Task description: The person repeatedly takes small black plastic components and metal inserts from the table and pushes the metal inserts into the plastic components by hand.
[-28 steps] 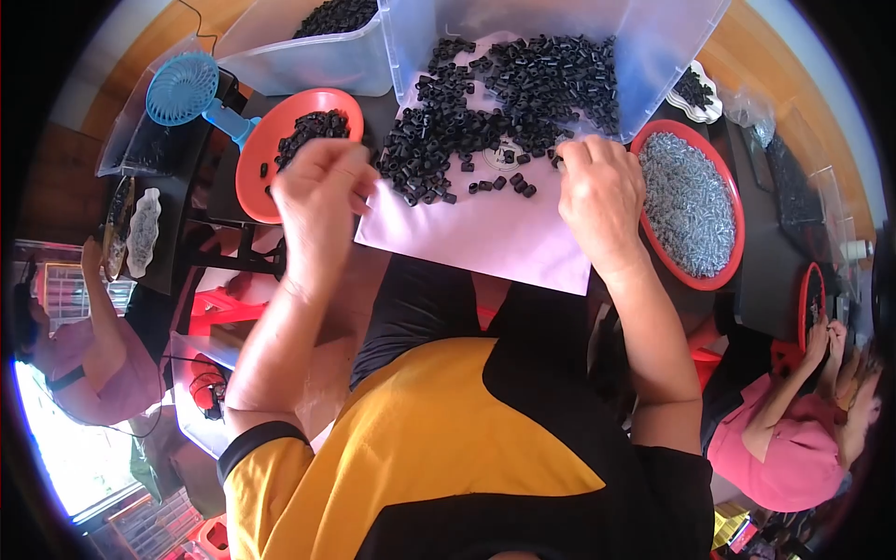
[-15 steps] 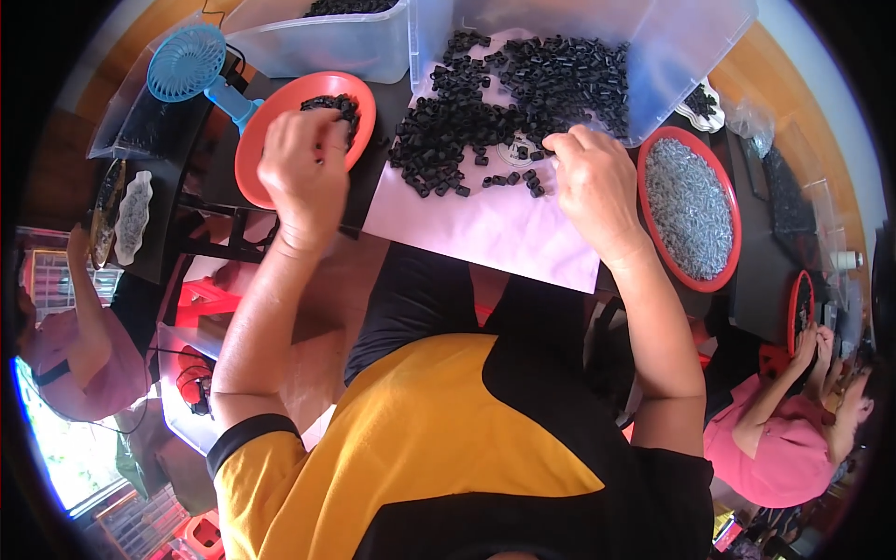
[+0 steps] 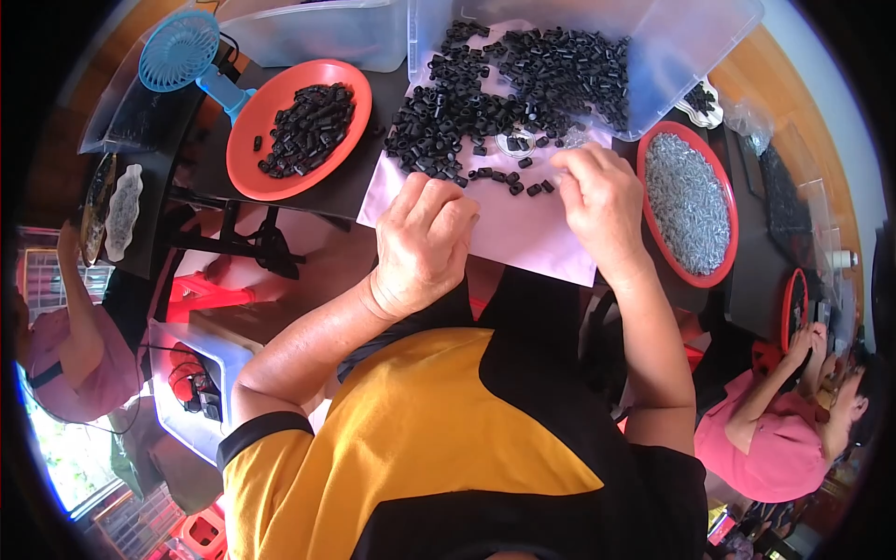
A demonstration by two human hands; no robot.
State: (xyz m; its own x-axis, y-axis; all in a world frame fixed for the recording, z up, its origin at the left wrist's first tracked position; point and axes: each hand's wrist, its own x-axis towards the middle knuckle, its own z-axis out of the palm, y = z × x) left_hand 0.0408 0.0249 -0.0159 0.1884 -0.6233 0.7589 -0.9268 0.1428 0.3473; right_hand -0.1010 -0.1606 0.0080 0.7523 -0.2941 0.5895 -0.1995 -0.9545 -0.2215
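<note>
Small black plastic pieces point(image 3: 467, 121) lie in a loose heap on a pink sheet point(image 3: 523, 233), spilling from a clear plastic bin point(image 3: 691, 65) tipped toward me. My left hand point(image 3: 425, 233) is over the sheet's near left edge, its fingers curled beside the closest black pieces. My right hand point(image 3: 602, 201) is over the right side of the sheet, thumb and fingertips drawn together near a few stray pieces. What either hand grips is hidden. At the left, an orange-red plate point(image 3: 245, 168) carries a pile of longer black parts point(image 3: 313, 131).
A red oval tray point(image 3: 731, 219) full of small shiny clear parts point(image 3: 686, 205) stands right of the sheet. A blue fan point(image 3: 177, 51) is behind the plate. Another clear bin point(image 3: 317, 37) stands at the back. People in pink point(image 3: 765, 434) sit at both sides.
My left hand has come from above the orange-red plate to the near left edge of the pink sheet. The plate's pile is now uncovered. My right hand has barely moved.
</note>
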